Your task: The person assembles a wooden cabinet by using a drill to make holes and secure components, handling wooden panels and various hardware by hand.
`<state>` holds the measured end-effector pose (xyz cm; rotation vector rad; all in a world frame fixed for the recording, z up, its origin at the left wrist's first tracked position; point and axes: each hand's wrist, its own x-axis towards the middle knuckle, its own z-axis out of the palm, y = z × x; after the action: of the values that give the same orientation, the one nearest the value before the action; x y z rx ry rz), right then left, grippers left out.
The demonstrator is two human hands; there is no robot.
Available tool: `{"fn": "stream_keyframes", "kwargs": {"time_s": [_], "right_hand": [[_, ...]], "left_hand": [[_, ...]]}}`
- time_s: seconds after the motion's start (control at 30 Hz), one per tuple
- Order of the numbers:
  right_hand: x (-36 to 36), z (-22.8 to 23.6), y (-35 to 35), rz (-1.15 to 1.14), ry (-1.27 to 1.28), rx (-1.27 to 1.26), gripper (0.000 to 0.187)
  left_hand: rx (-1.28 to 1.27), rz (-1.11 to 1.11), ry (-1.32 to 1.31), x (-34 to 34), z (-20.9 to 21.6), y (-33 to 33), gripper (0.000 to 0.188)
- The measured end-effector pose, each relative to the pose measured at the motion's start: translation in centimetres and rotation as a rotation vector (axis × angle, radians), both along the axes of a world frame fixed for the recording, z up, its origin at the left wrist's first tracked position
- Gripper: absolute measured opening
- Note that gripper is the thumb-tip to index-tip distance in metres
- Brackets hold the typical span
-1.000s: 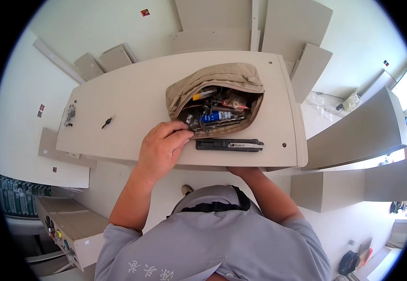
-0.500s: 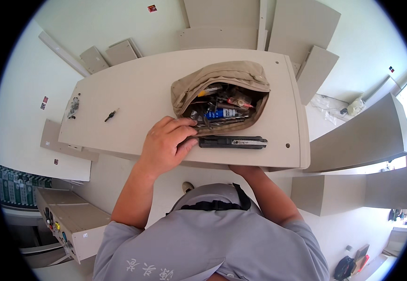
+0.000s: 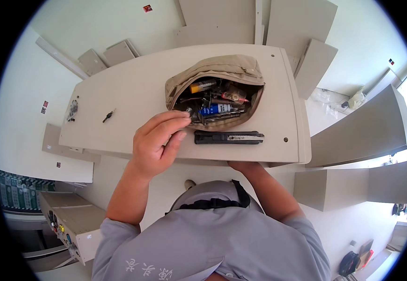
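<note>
My left hand (image 3: 159, 140) hovers at the near left edge of an open tan zippered pouch (image 3: 234, 65), thumb apart from the other fingers. Its fingertips are close to a small clear plastic packet (image 3: 192, 114) just inside the opening; I see no firm grip on it. In the pouch lie a blue tube (image 3: 215, 109), a yellow-topped item (image 3: 202, 86), a small red-and-clear packet (image 3: 235, 93) and several drill bits (image 3: 224, 117). A black utility knife (image 3: 229, 137) lies in front of the pouch. My right hand (image 3: 243, 166) reaches under the panel's near edge, its fingers hidden.
The pouch rests on a large cream panel (image 3: 119, 89). A drill bit (image 3: 109, 115) and a small bag of hardware (image 3: 72, 110) lie on its left part. More panels (image 3: 302, 23) lean at the back. A curved panel (image 3: 362, 131) stands right; a cabinet piece holding tools (image 3: 72, 215) is lower left.
My left hand has drawn slightly left, and its thumb and fingers have come off the pouch's front edge. The pouch opening looks wider, with more of the yellow-topped item showing. My right hand stays put.
</note>
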<state>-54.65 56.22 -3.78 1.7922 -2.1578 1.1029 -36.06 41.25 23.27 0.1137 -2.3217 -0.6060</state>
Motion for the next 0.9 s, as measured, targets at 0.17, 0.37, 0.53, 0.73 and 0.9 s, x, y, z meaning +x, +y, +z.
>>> {"fn": "stream_keyframes", "kwargs": {"time_s": [0.17, 0.37, 0.53, 0.73, 0.9], "right_hand": [[-0.3, -0.1, -0.1, 0.009, -0.02, -0.025, 0.028], [-0.3, -0.1, 0.0, 0.001, -0.044, -0.018, 0.031], [0.0, -0.8, -0.3, 0.002, -0.068, -0.008, 0.034], [0.1, -1.0, -0.3, 0.012, -0.121, 0.005, 0.038], [-0.1, -1.8, -0.3, -0.033, -0.067, -0.013, 0.038]], "left_hand": [[-0.153, 0.008, -0.22, -2.5, 3.5, 1.0, 0.026], [0.128, 0.07, -0.398, -6.6, 5.4, 1.0, 0.038], [0.186, 0.031, -0.172, -10.1, 2.4, -0.3, 0.043], [-0.417, 0.11, -0.432, -10.7, 0.5, -0.2, 0.041], [-0.336, 0.275, -0.659, -12.3, 2.4, 0.2, 0.032]]}}
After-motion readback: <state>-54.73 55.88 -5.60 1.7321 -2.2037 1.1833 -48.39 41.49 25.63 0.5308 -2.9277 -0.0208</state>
